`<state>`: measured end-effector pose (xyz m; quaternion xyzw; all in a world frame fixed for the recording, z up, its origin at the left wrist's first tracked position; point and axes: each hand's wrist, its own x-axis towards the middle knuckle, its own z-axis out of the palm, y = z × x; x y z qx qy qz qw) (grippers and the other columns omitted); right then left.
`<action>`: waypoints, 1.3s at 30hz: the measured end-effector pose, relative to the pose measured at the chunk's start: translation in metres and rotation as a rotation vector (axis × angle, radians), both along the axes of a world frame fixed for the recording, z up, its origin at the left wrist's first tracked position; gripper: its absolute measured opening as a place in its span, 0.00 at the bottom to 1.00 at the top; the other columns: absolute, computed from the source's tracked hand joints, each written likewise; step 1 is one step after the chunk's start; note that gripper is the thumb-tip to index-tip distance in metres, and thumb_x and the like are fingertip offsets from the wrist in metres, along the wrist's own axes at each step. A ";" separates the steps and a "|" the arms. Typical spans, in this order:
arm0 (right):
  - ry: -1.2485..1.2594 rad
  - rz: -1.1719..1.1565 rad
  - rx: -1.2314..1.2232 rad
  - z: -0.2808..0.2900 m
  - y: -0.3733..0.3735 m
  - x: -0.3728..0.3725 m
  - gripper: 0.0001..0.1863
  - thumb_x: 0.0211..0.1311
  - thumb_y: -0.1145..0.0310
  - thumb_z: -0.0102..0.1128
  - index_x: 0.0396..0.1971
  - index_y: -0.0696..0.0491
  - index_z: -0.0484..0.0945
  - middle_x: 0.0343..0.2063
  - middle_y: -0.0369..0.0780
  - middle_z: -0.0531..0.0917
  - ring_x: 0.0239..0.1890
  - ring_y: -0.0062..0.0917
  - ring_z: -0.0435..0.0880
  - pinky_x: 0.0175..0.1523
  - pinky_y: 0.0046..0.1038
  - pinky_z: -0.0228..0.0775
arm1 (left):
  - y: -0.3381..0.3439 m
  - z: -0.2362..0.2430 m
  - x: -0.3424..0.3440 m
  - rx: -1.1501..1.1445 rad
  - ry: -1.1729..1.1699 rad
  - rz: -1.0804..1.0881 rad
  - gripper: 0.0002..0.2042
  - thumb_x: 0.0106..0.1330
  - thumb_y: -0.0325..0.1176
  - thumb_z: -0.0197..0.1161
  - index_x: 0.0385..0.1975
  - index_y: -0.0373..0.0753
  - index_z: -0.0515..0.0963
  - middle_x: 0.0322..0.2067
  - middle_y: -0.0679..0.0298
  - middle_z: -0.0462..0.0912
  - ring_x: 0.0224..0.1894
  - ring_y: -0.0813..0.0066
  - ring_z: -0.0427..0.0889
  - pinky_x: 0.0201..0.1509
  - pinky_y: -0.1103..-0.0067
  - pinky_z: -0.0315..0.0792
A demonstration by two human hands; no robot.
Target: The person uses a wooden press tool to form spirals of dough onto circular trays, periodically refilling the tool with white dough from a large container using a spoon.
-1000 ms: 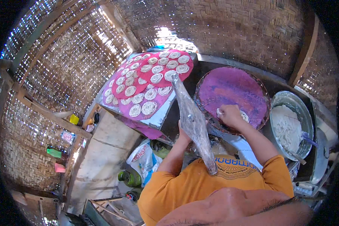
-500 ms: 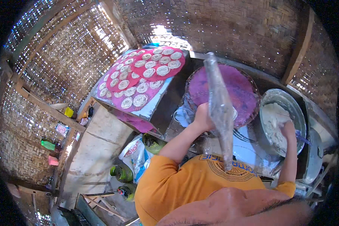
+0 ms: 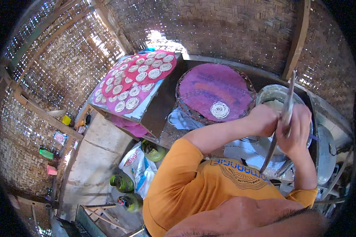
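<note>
In the head view a long, pale, worn-looking bar (image 3: 290, 93) stands nearly edge-on, sloping from far right to near left over the large metal pot (image 3: 269, 91). My left hand (image 3: 264, 119) is closed at the bar's left side, its fingertips hidden behind it. My right hand (image 3: 296, 132) curls against the right side, fingers bent; whatever is inside it is hidden. Behind both hands, whitish dough (image 3: 275, 104) shows in the pot. To the left, a round purple sheet (image 3: 213, 87) lies on a woven tray, with one coil of white strands (image 3: 219, 110) near its front edge.
At the back left, several white coils lie on pink and red round sheets (image 3: 146, 68) atop a box. A light blue cloth (image 3: 184, 119) is beside the tray. Green gas cylinders (image 3: 122, 182) and a white sack (image 3: 138, 164) stand below left. A metal lid (image 3: 326, 154) is at the right.
My left hand has moved right with the bar, from over the purple sheet to the pot. The bar has turned from broadside to edge-on. My right hand has come up from the dough to meet it.
</note>
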<state>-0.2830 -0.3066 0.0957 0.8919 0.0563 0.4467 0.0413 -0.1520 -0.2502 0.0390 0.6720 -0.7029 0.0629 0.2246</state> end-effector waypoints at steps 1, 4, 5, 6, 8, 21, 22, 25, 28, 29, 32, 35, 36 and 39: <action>0.013 0.058 -0.094 -0.002 0.002 -0.007 0.23 0.42 0.72 0.55 0.42 0.59 0.64 0.34 0.51 0.70 0.37 0.43 0.71 0.43 0.36 0.63 | 0.002 -0.001 0.000 -0.044 -0.025 -0.030 0.06 0.36 0.31 0.59 0.17 0.41 0.73 0.15 0.59 0.75 0.20 0.62 0.76 0.23 0.70 0.68; 0.202 0.252 0.097 -0.017 -0.019 -0.025 0.24 0.39 0.73 0.57 0.41 0.58 0.62 0.29 0.46 0.70 0.31 0.36 0.71 0.38 0.35 0.63 | 0.005 -0.010 -0.003 -0.199 -0.173 -0.050 0.06 0.36 0.33 0.58 0.16 0.41 0.72 0.14 0.59 0.74 0.20 0.63 0.76 0.23 0.71 0.68; 0.241 0.210 0.228 -0.015 -0.021 -0.032 0.25 0.38 0.74 0.56 0.41 0.57 0.61 0.28 0.45 0.69 0.30 0.34 0.70 0.37 0.33 0.63 | 0.004 -0.012 -0.006 -0.237 -0.188 -0.064 0.07 0.35 0.33 0.59 0.15 0.41 0.71 0.13 0.59 0.73 0.19 0.62 0.76 0.23 0.70 0.68; 0.281 0.184 0.361 -0.012 -0.022 -0.037 0.25 0.36 0.75 0.56 0.41 0.57 0.60 0.27 0.43 0.68 0.29 0.31 0.70 0.35 0.31 0.63 | 0.008 -0.013 -0.007 -0.269 -0.204 -0.063 0.08 0.34 0.34 0.59 0.14 0.41 0.70 0.13 0.59 0.73 0.19 0.61 0.75 0.24 0.70 0.68; 0.282 0.160 0.588 0.000 -0.034 -0.042 0.29 0.33 0.79 0.53 0.43 0.56 0.58 0.26 0.38 0.66 0.26 0.23 0.67 0.32 0.23 0.62 | 0.019 -0.013 -0.001 -0.233 -0.211 0.016 0.09 0.34 0.35 0.60 0.13 0.41 0.69 0.13 0.59 0.72 0.19 0.60 0.74 0.25 0.70 0.68; -0.964 0.466 1.273 -0.048 -0.115 -0.041 0.13 0.51 0.76 0.51 0.38 0.55 0.62 0.32 0.43 0.74 0.38 0.28 0.74 0.45 0.29 0.65 | -0.030 -0.038 0.049 0.106 1.831 -0.466 0.13 0.50 0.29 0.62 0.35 0.34 0.72 0.36 0.59 0.76 0.35 0.69 0.77 0.38 0.70 0.74; -0.923 0.623 1.385 -0.062 -0.105 -0.027 0.13 0.52 0.76 0.51 0.38 0.55 0.62 0.32 0.43 0.75 0.39 0.29 0.74 0.46 0.31 0.65 | -0.036 -0.033 0.045 -0.119 1.740 -0.619 0.13 0.50 0.33 0.61 0.35 0.38 0.72 0.41 0.59 0.72 0.41 0.64 0.74 0.45 0.64 0.69; -0.772 0.819 1.690 -0.084 -0.084 -0.005 0.14 0.52 0.70 0.54 0.40 0.54 0.66 0.33 0.42 0.76 0.44 0.31 0.72 0.47 0.35 0.64 | -0.051 -0.027 0.040 -0.621 1.439 -0.826 0.15 0.50 0.41 0.62 0.37 0.47 0.72 0.48 0.62 0.67 0.53 0.53 0.64 0.56 0.56 0.56; 0.371 -0.235 1.199 -0.119 -0.109 -0.029 0.18 0.51 0.63 0.55 0.42 0.53 0.70 0.37 0.43 0.76 0.45 0.31 0.73 0.47 0.33 0.64 | -0.024 -0.020 0.061 -0.636 1.357 -0.662 0.17 0.49 0.44 0.63 0.38 0.51 0.71 0.48 0.64 0.66 0.55 0.50 0.59 0.56 0.57 0.57; 0.534 -0.333 0.907 -0.151 -0.130 -0.039 0.19 0.48 0.61 0.57 0.41 0.53 0.72 0.38 0.42 0.76 0.44 0.31 0.73 0.47 0.32 0.64 | -0.014 -0.021 0.065 -0.657 1.339 -0.587 0.18 0.48 0.45 0.64 0.39 0.51 0.71 0.48 0.65 0.65 0.56 0.50 0.59 0.56 0.57 0.57; 1.365 -0.955 0.467 -0.156 -0.145 -0.039 0.19 0.42 0.60 0.59 0.36 0.51 0.77 0.38 0.42 0.77 0.41 0.32 0.76 0.44 0.30 0.67 | 0.016 -0.029 0.082 -0.620 1.294 -0.457 0.26 0.43 0.53 0.64 0.42 0.50 0.68 0.46 0.67 0.65 0.54 0.58 0.61 0.53 0.59 0.62; 1.441 -0.916 0.394 -0.172 -0.167 -0.055 0.15 0.40 0.62 0.58 0.31 0.50 0.79 0.35 0.41 0.79 0.38 0.32 0.78 0.41 0.31 0.69 | 0.032 -0.022 0.073 -0.587 1.280 -0.379 0.27 0.42 0.53 0.65 0.41 0.48 0.67 0.45 0.64 0.64 0.51 0.63 0.65 0.50 0.61 0.65; 1.455 -0.902 0.386 -0.178 -0.179 -0.062 0.11 0.42 0.65 0.55 0.27 0.51 0.80 0.31 0.41 0.80 0.35 0.32 0.79 0.37 0.31 0.70 | 0.029 -0.026 0.076 -0.573 1.210 -0.418 0.29 0.42 0.53 0.65 0.43 0.47 0.66 0.45 0.64 0.64 0.50 0.63 0.66 0.50 0.62 0.65; 1.425 -0.889 0.326 -0.148 -0.187 -0.058 0.09 0.42 0.67 0.54 0.24 0.52 0.80 0.29 0.42 0.80 0.34 0.32 0.79 0.36 0.31 0.70 | 0.064 -0.022 0.069 -0.566 1.118 -0.222 0.34 0.42 0.52 0.66 0.48 0.45 0.61 0.43 0.63 0.64 0.48 0.64 0.67 0.49 0.66 0.66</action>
